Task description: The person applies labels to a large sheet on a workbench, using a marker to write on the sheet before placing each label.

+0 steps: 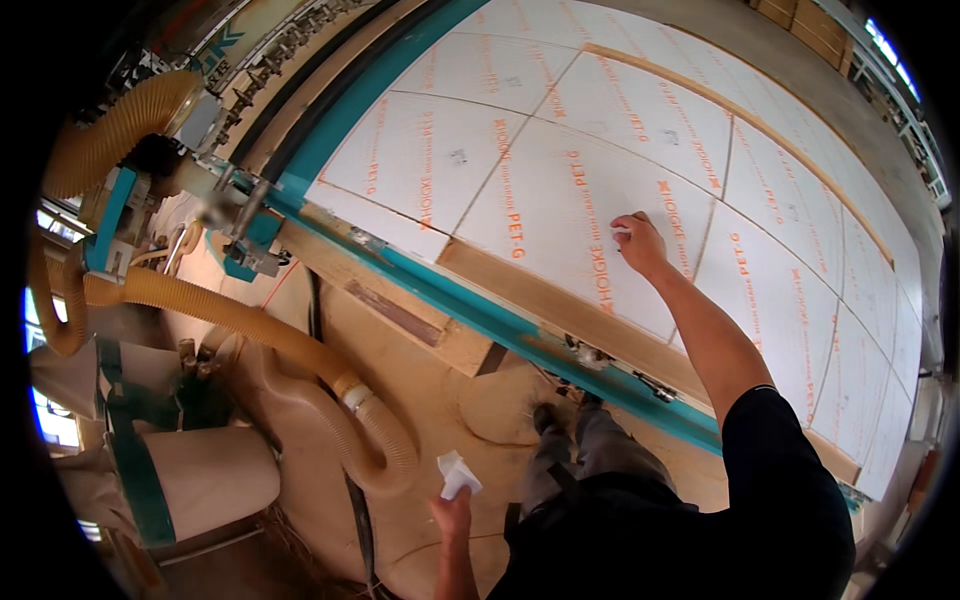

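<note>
My right hand point(643, 245) is over the white film-covered panels point(560, 215), its fingers pinched on a small crumpled white piece point(621, 234). What that piece is, I cannot make out. The panels are cut apart by thin dark lines and carry rows of orange print. A few small label-like squares point(457, 157) lie on some of them. Down beside my legs, away from the table, my left hand point(452, 512) is closed on a white paper bundle point(459, 474), perhaps several folded sheets.
A teal machine edge point(480, 312) runs between me and the panels, with bare wood strips point(530, 285) along it. Left of me are a ribbed yellow-brown hose point(230, 312) and a dust-collector bag point(215, 480). A dark cable point(362, 525) lies on the floor.
</note>
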### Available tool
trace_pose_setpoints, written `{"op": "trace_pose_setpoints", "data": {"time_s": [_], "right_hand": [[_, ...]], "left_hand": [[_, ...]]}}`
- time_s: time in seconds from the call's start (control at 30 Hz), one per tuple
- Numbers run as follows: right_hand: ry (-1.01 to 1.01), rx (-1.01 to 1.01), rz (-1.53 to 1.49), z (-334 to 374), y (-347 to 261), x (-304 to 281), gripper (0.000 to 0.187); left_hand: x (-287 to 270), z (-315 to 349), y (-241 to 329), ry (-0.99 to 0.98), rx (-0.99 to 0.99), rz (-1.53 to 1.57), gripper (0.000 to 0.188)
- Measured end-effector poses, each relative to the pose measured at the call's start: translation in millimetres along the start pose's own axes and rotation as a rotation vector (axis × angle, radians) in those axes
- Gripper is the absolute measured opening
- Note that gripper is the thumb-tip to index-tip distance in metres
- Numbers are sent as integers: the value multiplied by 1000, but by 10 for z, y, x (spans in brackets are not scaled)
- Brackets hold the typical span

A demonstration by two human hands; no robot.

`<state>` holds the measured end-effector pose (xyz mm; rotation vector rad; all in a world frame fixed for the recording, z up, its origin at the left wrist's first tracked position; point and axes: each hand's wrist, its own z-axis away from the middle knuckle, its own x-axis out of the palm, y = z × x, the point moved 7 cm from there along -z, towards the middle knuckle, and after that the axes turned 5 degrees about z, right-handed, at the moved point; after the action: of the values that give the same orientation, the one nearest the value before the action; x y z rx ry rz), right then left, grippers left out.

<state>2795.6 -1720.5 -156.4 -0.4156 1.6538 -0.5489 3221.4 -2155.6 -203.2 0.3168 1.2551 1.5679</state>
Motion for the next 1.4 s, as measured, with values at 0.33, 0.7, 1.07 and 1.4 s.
{"op": "trace_pose_setpoints", "data": {"time_s": [0.33,0.7,1.07,1.4], "right_hand": [[-132,-116,63,-170,-80,29,8],[-138,-226,42,-226,-104,52,7],[-247,-213,148,-172,-119,-22,10],[-239,-233,9,-184,20,-6,24]], "left_hand": [[591,206,51,5,-134,-37,24],[1028,-167,805,-106,-36,-222,25],[1095,-1150,1063,-207,-62,-154,21],[1059,-1553,1186,-273,14,-40,25]]}}
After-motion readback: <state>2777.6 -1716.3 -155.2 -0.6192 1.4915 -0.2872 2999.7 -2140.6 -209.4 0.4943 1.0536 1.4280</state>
